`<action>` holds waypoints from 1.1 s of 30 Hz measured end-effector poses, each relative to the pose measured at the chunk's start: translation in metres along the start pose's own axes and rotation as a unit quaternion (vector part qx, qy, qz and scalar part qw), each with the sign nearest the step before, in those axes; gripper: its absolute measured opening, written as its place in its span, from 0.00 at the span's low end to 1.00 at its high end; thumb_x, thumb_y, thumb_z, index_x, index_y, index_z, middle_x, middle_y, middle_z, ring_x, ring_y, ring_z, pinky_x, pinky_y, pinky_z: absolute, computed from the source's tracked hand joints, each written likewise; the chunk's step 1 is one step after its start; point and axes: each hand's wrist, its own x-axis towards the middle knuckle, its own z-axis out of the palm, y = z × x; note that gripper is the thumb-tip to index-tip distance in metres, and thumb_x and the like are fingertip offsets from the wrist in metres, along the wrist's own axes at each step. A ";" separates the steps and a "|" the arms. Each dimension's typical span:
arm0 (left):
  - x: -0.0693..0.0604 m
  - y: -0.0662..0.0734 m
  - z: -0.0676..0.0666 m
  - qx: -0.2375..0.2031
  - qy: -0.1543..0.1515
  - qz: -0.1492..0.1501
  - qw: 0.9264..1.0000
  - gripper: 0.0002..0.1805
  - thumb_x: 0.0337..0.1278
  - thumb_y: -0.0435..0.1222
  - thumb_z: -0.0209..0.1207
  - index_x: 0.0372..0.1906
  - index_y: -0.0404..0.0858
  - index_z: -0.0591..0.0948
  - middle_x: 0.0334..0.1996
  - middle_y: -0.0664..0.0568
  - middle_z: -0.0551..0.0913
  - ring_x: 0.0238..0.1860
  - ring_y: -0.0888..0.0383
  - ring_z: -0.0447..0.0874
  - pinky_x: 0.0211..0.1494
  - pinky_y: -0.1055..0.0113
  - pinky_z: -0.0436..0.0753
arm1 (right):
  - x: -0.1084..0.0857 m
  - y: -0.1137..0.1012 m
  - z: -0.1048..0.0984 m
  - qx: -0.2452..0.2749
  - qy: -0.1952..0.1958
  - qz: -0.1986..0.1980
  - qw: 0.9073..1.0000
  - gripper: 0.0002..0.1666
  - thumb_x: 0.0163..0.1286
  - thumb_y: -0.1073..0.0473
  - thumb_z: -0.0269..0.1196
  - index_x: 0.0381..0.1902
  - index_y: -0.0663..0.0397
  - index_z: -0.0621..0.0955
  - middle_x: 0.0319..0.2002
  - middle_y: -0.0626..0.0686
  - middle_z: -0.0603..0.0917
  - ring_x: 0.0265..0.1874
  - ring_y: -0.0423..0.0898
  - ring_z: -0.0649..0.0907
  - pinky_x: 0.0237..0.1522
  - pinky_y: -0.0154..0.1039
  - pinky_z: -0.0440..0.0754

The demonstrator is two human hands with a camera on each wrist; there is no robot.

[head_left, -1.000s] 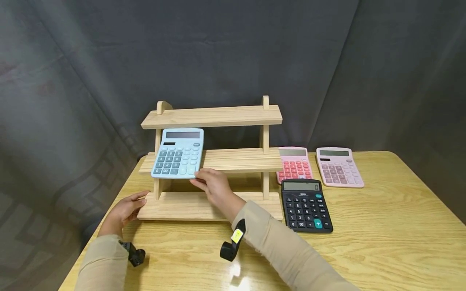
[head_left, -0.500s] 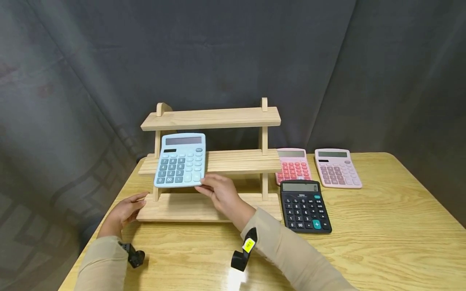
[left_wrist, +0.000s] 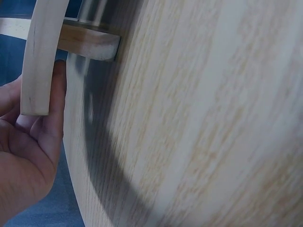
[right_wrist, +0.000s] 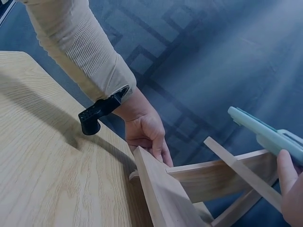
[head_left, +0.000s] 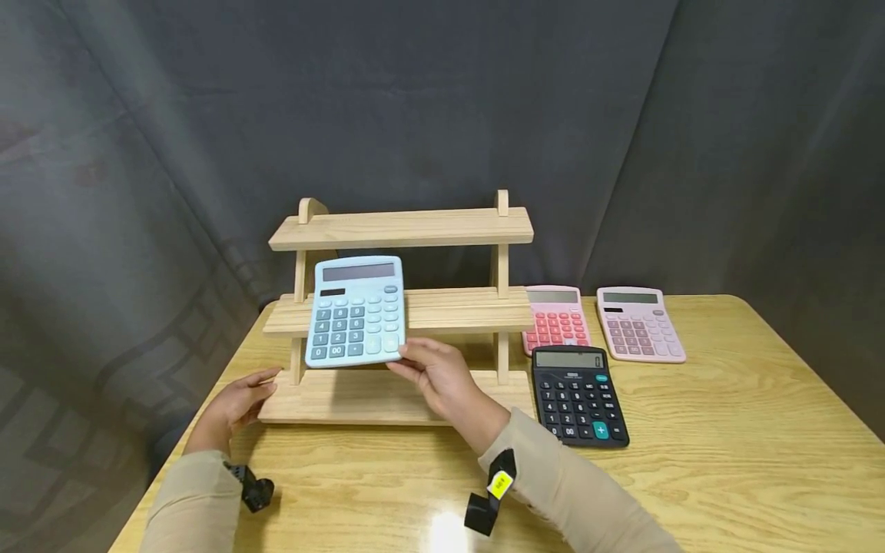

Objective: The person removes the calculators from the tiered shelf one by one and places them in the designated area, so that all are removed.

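A light blue calculator (head_left: 365, 306) tilts in front of the middle board of a three-tier wooden shelf (head_left: 415, 228). My right hand (head_left: 448, 384) pinches it by its lower right corner, the keys and display toward me. In the right wrist view the calculator (right_wrist: 267, 132) shows edge-on, apart from the boards. At the shelf's left, my left hand (head_left: 235, 405) grips the end of the bottom board. The left wrist view has that board end (left_wrist: 40, 71) between the thumb and fingers of the hand (left_wrist: 28, 165).
Right of the shelf lie a black calculator (head_left: 577, 395), a pink one (head_left: 556, 326) partly behind it and the shelf, and a pale pink one (head_left: 639, 326). All rest on the wooden table (head_left: 747, 453). A dark grey curtain (head_left: 429, 100) hangs behind.
My right hand has carried the blue calculator to the right and a little downward across the shelf's front. The left hand stays on the bottom board. The other calculators lie as before.
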 end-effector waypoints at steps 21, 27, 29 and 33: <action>0.000 -0.001 -0.001 0.000 -0.008 -0.001 1.000 0.29 0.62 0.36 0.44 0.64 0.29 0.49 0.52 0.34 0.66 0.35 0.61 0.74 0.37 0.63 0.75 | -0.022 -0.015 -0.021 0.004 -0.005 -0.037 0.999 0.17 0.58 0.79 0.48 0.47 0.82 0.66 0.35 0.61 0.77 0.33 0.47 0.79 0.41 0.40 0.73; 0.000 -0.001 0.001 -0.016 -0.009 -0.002 1.000 0.30 0.61 0.35 0.45 0.64 0.29 0.49 0.48 0.39 0.70 0.34 0.61 0.75 0.36 0.63 0.75 | -0.030 -0.022 -0.026 0.008 0.000 -0.042 0.999 0.12 0.58 0.79 0.47 0.40 0.76 0.72 0.35 0.61 0.77 0.33 0.48 0.79 0.40 0.40 0.74; 0.000 -0.001 0.001 -0.014 -0.011 -0.002 1.000 0.30 0.61 0.35 0.45 0.64 0.29 0.48 0.48 0.39 0.69 0.34 0.62 0.74 0.37 0.63 0.75 | -0.032 -0.024 -0.028 0.011 0.003 -0.044 0.999 0.11 0.58 0.79 0.47 0.35 0.72 0.75 0.34 0.61 0.77 0.33 0.48 0.80 0.40 0.40 0.74; -0.001 -0.001 0.000 -0.017 -0.012 -0.001 1.000 0.31 0.61 0.36 0.45 0.64 0.29 0.48 0.46 0.42 0.71 0.34 0.63 0.74 0.36 0.64 0.75 | -0.036 -0.028 -0.032 0.019 -0.002 -0.043 0.999 0.16 0.59 0.79 0.46 0.27 0.63 0.79 0.33 0.59 0.78 0.32 0.47 0.80 0.40 0.39 0.74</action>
